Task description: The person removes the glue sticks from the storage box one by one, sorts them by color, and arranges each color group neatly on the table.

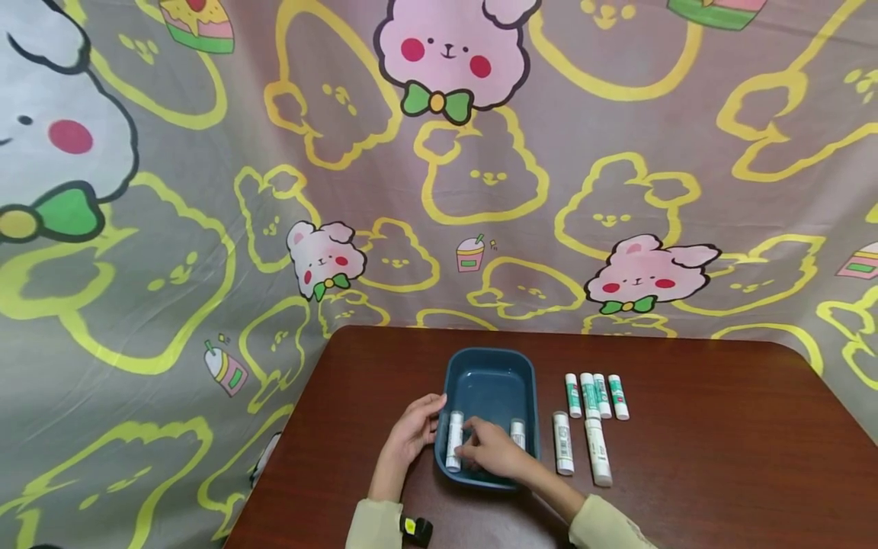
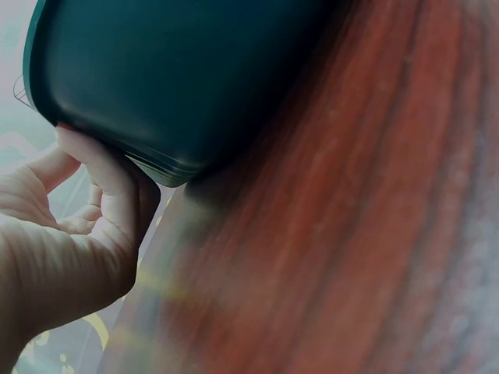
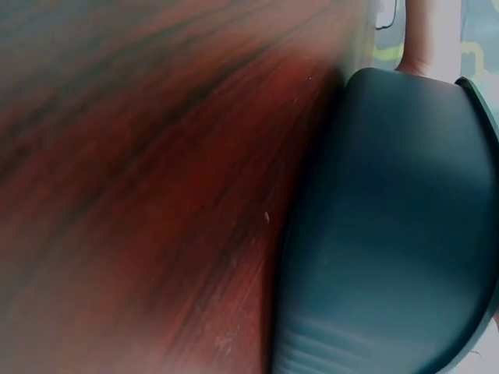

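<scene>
A dark blue tray (image 1: 490, 351) stands on the table. My left hand (image 1: 414, 427) is at its left side, with bent fingers gripping the rim; in the left wrist view the hand (image 2: 86, 226) meets the tray's outer wall (image 2: 179, 70). My right hand (image 1: 495, 451) reaches into the tray. Its thumb and index finger are apart, and their tips touch the right edge of a white glue stick (image 1: 454, 441) lying along the left wall. Another white glue stick (image 1: 517, 432) lies at the tray's right wall, partly hidden by the right hand. The right wrist view shows only the tray's outside (image 3: 390, 218).
To the right of the tray lie two larger white glue sticks (image 1: 563, 444) and several smaller green-and-white glue sticks (image 1: 572, 395) in a row behind them. The brown table (image 1: 713, 435) meets a patterned curtain (image 1: 439, 297) at the back and left.
</scene>
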`<act>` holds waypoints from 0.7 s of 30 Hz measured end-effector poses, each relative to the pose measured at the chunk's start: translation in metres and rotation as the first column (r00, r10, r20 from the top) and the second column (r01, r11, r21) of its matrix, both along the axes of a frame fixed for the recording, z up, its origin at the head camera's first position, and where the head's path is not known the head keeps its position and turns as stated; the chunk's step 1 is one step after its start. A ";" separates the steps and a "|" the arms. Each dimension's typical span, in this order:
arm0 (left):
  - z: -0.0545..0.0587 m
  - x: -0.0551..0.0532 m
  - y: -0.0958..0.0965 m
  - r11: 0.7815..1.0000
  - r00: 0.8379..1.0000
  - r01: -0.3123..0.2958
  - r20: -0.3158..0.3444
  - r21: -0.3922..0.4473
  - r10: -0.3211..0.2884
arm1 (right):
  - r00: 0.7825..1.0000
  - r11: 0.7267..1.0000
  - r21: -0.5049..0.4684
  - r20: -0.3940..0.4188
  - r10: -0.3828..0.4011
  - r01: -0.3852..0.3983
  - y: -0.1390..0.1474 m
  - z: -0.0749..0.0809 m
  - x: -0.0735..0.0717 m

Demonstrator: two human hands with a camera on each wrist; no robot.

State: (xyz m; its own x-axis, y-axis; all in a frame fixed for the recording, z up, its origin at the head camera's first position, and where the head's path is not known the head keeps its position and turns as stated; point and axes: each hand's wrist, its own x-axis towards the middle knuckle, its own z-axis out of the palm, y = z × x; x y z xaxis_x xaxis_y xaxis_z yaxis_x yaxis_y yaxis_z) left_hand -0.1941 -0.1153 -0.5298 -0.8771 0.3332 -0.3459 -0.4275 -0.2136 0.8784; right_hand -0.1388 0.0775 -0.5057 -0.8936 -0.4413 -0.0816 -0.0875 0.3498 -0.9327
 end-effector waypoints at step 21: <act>-0.003 0.000 -0.002 0.999 1.000 0.013 0.012 0.039 -0.014 | 0.986 0.990 -0.047 0.106 -0.131 0.136 -0.018 -0.006 -0.003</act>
State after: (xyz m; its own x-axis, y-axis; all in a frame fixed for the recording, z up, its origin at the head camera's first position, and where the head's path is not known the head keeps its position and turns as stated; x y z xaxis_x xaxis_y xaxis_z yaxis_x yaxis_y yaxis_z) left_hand -0.1945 -0.1170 -0.5324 -0.8683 0.3588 -0.3426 -0.4410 -0.2420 0.8643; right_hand -0.1414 0.0596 -0.5116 -0.9331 -0.3248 -0.1546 0.0531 0.3008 -0.9522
